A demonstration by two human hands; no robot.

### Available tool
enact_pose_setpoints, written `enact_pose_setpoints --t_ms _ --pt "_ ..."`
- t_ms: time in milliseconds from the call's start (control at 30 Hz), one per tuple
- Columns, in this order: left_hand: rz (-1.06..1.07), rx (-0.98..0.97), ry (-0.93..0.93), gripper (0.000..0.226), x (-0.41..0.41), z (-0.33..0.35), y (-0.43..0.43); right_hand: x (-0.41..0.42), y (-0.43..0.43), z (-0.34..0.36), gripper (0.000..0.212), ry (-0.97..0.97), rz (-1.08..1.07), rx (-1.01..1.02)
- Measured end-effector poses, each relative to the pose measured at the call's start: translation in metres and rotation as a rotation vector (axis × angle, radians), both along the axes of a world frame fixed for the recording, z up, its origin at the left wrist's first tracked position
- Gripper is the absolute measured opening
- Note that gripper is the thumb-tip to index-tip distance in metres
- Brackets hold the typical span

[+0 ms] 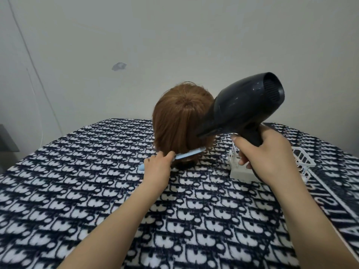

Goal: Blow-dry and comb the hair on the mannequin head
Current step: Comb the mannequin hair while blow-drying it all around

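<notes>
Hair (174,131) of reddish brown is hanging straight down from the crown of the mannequin head (191,94). The head is standing near the middle of the view with its back to the camera. It is sitting on a blanket (77,181) patterned in dark blue and white.

At 6 o'clock of the head, the left hand (157,168) is gripping a pale blue comb (189,153), with the fingers curled round its handle and the thumb lying along the top. The comb is lying almost level, rising slightly toward 2 o'clock, with its teeth pointing up into the tips of the hair. Its handle end is poking out of the fist toward 8 o'clock.

At 3 o'clock of the head, the right hand (270,158) is grasping the handle of a black hair dryer (242,105), with the fingers wrapped round it. The nozzle is pointing toward 8 o'clock, down at the lower hair on the head's 4 o'clock side. Whether it is touching the strands cannot be told. The rear grille is facing toward 2 o'clock.

A white plastic basket (303,158) is sitting on the blanket at 4 o'clock of the head, partly hidden behind the right hand. A pale wall (174,35) is filling the background, with a small grey mark (118,66) at 11 o'clock of the head.
</notes>
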State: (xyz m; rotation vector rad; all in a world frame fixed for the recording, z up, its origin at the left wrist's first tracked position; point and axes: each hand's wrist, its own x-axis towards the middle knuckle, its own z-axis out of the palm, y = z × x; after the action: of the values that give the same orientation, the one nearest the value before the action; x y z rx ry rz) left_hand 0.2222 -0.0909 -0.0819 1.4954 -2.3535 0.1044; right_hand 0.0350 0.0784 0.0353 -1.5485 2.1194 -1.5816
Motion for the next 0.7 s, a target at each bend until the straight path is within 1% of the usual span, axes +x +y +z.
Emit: enact_pose_setpoints --t_ms 167,367,467,533,633,700 --pt "0.012 0.034 -0.092 0.050 -0.001 -0.002 0.001 0.000 -0.003 -0.012 0.013 0.000 0.029 0.087" --pt "-0.015 0.012 -0.173 0.056 0.000 -0.008 0.008 -0.002 -0.007 -0.019 0.012 -0.010 0.040 0.096" --pt "-0.042 -0.003 -0.283 0.056 0.002 -0.010 0.011 -0.004 -0.008 -0.021 0.013 -0.019 0.026 0.083" --pt "-0.064 0.029 -0.347 0.056 0.003 -0.015 0.015 -0.005 -0.008 -0.023 0.014 -0.034 0.020 0.079" --pt "-0.064 0.099 -0.302 0.061 0.005 -0.021 0.023 -0.009 -0.008 -0.025 0.013 -0.063 0.019 0.075" --pt "-0.073 0.067 -0.242 0.062 0.007 -0.020 0.028 -0.012 -0.008 -0.027 0.014 -0.073 0.021 0.074"
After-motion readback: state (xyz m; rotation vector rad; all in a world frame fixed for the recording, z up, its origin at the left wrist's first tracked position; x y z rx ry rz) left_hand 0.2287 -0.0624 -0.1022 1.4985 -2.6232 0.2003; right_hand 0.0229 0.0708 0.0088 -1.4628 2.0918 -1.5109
